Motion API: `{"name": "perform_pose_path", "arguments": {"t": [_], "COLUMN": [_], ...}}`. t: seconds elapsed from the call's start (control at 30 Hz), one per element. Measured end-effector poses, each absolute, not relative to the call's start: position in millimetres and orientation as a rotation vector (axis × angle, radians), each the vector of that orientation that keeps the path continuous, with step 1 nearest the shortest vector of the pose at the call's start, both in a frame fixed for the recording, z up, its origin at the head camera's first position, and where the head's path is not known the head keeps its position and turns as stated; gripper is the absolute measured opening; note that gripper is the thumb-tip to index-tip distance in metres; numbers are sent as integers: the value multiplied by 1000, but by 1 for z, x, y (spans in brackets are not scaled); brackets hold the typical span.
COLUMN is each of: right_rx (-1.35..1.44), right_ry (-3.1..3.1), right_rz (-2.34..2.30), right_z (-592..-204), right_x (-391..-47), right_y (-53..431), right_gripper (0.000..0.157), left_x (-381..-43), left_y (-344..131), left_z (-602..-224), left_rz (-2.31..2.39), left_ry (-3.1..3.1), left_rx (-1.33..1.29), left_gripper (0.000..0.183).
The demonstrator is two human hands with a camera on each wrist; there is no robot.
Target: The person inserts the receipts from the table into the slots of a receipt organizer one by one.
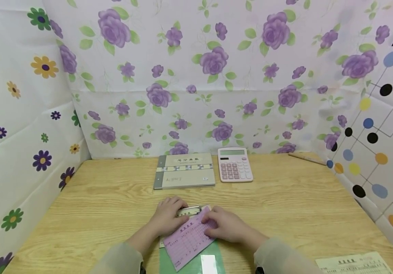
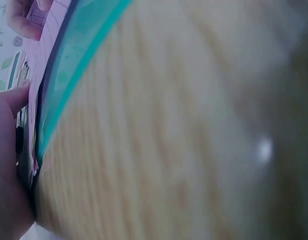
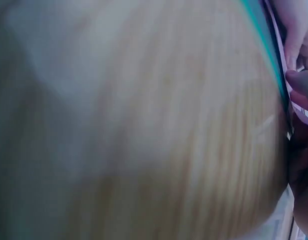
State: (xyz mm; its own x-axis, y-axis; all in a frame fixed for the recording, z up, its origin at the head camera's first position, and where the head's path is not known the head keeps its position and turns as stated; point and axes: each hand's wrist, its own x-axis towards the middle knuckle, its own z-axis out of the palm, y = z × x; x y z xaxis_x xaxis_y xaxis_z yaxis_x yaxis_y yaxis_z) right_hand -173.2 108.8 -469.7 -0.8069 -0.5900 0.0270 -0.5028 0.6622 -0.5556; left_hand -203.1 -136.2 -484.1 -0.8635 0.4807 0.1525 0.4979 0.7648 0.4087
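Observation:
In the head view a green clipboard (image 1: 189,262) lies at the table's near middle, its metal clip (image 1: 194,207) at the far end. A cream printed form (image 1: 187,211) shows under the clip. Tilted across the board is a purple printed slip (image 1: 191,239). My left hand (image 1: 169,217) grips the board's far left corner by the clip, its thumb reaching over the slip. With thumb and fingers, my right hand (image 1: 225,225) pinches the slip near its upper right edge. The left wrist view shows the slip (image 2: 42,60) above the board's teal edge (image 2: 76,75). Some fingertips are hidden.
Behind the hands lie a ledger book (image 1: 186,173) and a pink-and-white calculator (image 1: 235,165). A thin brown stick-like pen (image 1: 307,158) is at the far right. Another cream form (image 1: 354,264) lies at the near right. Patterned cloth walls (image 1: 189,114) enclose the table (image 1: 107,213).

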Motion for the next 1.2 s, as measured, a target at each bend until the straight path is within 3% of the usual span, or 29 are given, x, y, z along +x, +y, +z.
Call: {"name": "perform_pose_path", "arguments": {"t": [0.57,1.2], "right_rx": [-956,-635], "right_ry": [2787,2894], "right_rz": [-709,-672], "right_z": [-470,-467], "right_x": [-171,-169], "right_y": [106,92], "right_gripper": [40,61], "left_x": [-207,-209], "left_y": [-141,-132], "left_z": [-473,-463], "left_rz": [-466,-531], "left_ry": [-2802,-2851], "left_rx": [-1009,-1034], "left_gripper": [27,22]}}
